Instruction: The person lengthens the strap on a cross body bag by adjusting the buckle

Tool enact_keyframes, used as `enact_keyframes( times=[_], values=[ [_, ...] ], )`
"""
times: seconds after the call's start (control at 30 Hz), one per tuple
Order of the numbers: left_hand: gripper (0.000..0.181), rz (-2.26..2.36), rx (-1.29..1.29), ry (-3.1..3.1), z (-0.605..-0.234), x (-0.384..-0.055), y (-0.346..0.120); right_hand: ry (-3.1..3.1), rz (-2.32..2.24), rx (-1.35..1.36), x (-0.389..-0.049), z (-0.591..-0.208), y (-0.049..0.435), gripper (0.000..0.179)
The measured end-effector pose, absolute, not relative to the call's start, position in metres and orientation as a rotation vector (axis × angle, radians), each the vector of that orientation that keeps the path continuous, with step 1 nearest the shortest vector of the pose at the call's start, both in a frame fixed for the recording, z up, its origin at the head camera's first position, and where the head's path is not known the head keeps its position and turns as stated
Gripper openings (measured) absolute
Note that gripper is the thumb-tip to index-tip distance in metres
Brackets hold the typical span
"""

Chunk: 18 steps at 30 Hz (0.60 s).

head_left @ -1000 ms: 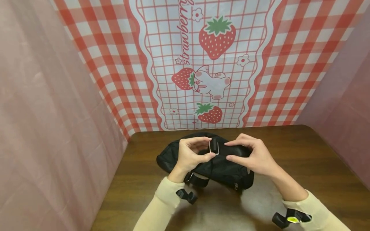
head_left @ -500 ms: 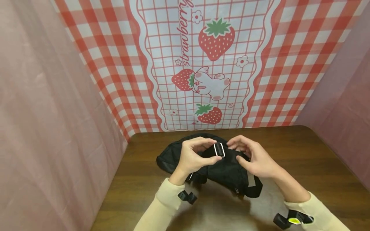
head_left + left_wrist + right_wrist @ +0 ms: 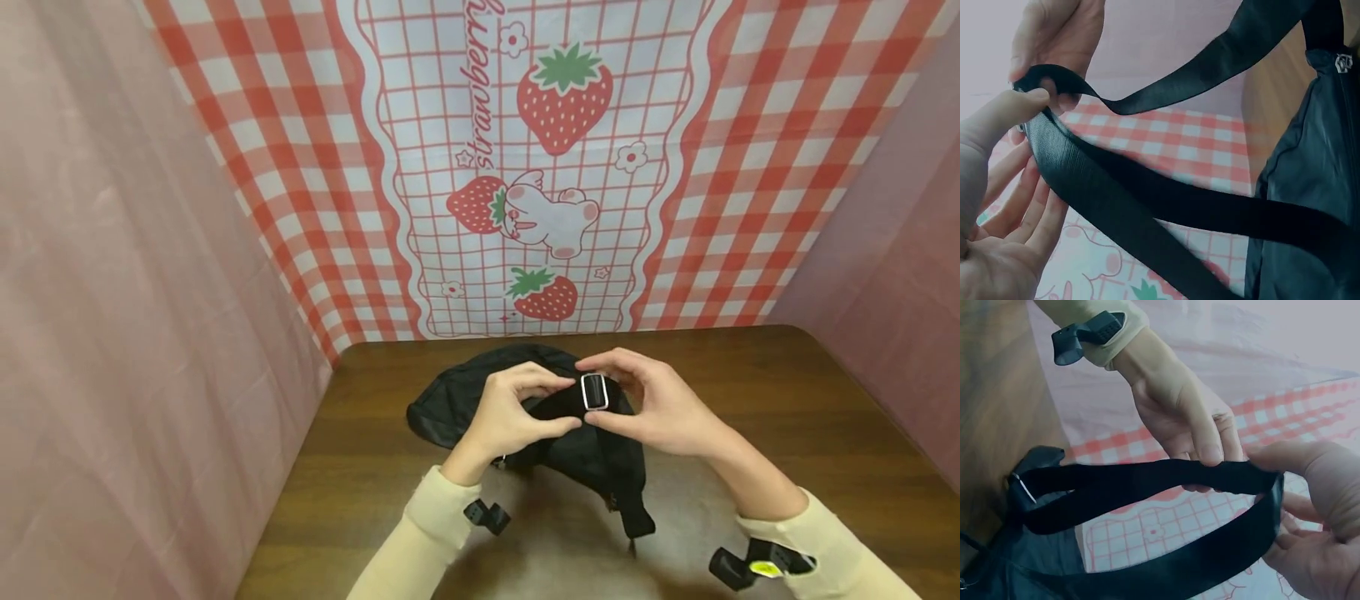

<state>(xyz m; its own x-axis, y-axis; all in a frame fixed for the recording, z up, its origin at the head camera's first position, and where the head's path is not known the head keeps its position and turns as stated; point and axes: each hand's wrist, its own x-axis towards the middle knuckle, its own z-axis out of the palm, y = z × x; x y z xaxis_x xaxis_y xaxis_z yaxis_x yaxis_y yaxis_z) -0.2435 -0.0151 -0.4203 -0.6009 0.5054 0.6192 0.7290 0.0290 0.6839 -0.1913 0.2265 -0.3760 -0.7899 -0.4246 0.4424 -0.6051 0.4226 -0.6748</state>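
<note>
A black bag (image 3: 465,400) lies on the table, its black strap (image 3: 1104,187) lifted above it in loops. On the strap sits a silver-rimmed strap slider (image 3: 595,392), facing the head camera. My right hand (image 3: 663,408) pinches this slider between thumb and fingers at its upper and lower edges. Just left of it, my left hand (image 3: 517,412) holds the strap, with thumb and fingers on opposite edges of the webbing. From the right wrist view, the left thumb (image 3: 1210,447) presses on the strap. The slider's front is hidden in both wrist views.
A brown wooden table (image 3: 360,517) carries the bag. Behind it hangs a red-and-white checked cloth (image 3: 315,167) with strawberries, and pink curtains (image 3: 112,333) flank both sides. One bag end (image 3: 637,517) hangs toward the table's near side.
The slider has moved right, from the left hand's fingertips to the right hand, which now grips it. The left hand has shifted slightly right onto the strap. The bag's right end has swung.
</note>
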Motion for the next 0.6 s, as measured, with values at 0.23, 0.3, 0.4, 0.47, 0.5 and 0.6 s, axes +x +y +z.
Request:
enact_keyframes(
  times=[0.23,0.3,0.4,0.47,0.5,0.6],
  values=[
    [0.036,-1.499,-1.268,-2.142,-0.4176,-0.2424,-0.0151,-2.519,1.042,0.832,-0.1887,-0.3736,0.228,0.045],
    [0.035,-1.579,-1.241,-2.148,-0.4179,-0.2417,-0.015,-2.522,1.021,0.833,-0.1887,-0.3734,0.228,0.047],
    [0.035,-1.731,-1.217,-2.115,-0.419,-0.2408,-0.0155,-2.522,1.029,0.829,-0.1888,-0.3739,0.2294,0.049],
    [0.031,-1.804,-1.229,-2.049,-0.4199,-0.2414,-0.0159,-2.518,1.035,0.817,-0.1894,-0.3739,0.2301,0.048],
    [0.029,-1.827,-1.243,-2.013,-0.4202,-0.2419,-0.016,-2.518,1.046,0.811,-0.1899,-0.3738,0.2305,0.048],
    [0.021,-1.855,-1.291,-1.927,-0.4202,-0.2435,-0.0157,-2.518,1.065,0.797,-0.1909,-0.3731,0.2307,0.047]
  ],
)
